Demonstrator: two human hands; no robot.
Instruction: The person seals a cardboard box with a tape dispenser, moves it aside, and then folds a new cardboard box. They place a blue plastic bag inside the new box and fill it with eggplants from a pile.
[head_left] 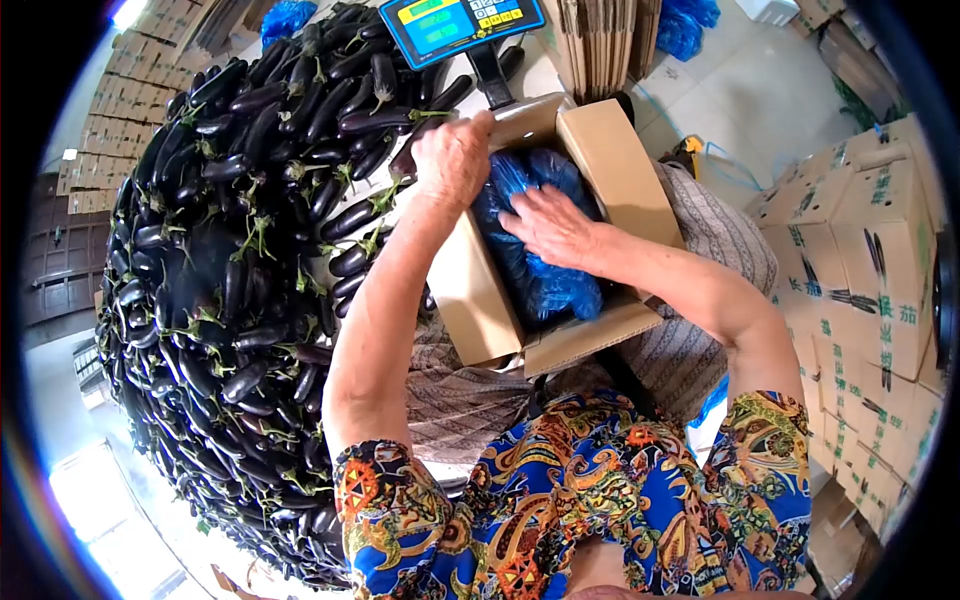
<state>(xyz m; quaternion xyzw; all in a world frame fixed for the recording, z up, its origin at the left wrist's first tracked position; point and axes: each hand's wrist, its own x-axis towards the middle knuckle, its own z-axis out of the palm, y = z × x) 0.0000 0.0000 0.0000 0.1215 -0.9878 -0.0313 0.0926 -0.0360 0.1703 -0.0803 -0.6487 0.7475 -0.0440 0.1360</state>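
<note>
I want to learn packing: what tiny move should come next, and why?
Maybe press the blue plastic flatter with the right hand: that hand is on it, the plastic looks bunched up, and the cardboard box has its flaps open.

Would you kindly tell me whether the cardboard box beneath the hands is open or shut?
The cardboard box is open: its side flaps splay outward, and blue plastic shows inside.

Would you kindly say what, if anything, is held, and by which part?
The right hand touches the blue bag on top; the left hand curls at the box; any hold is unclear.
</note>
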